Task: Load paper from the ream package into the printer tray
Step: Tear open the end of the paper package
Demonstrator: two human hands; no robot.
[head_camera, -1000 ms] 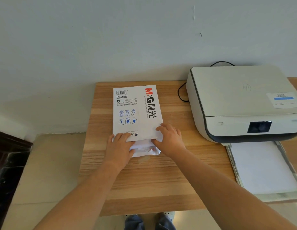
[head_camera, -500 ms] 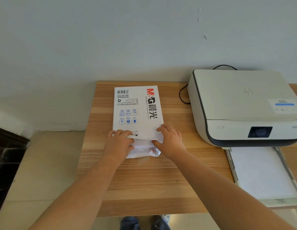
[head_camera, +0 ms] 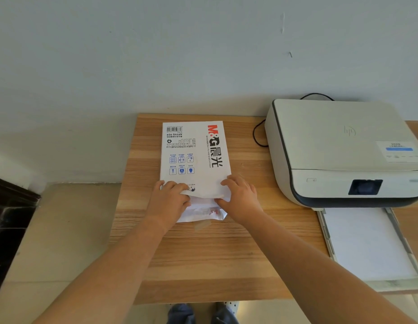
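A white ream package point(head_camera: 194, 155) with red and black lettering lies flat on the wooden table point(head_camera: 215, 253), its near end open with a loose flap sticking out toward me. My left hand point(head_camera: 168, 202) grips the wrapper at that end's left corner. On the right corner, my right hand point(head_camera: 240, 197) pinches the wrapper edge. A white printer point(head_camera: 339, 148) stands at the right of the table. Its tray point(head_camera: 367, 244) is pulled out toward me, with white paper lying in it.
A black cable point(head_camera: 258, 136) loops on the table between the package and the printer. The table stands against a pale wall. A dark piece of furniture point(head_camera: 9, 225) is at the far left, on a beige floor.
Both hands stay on the open end of the package; my left-hand fingers have curled a little more over the wrapper edge. The view has shifted slightly.
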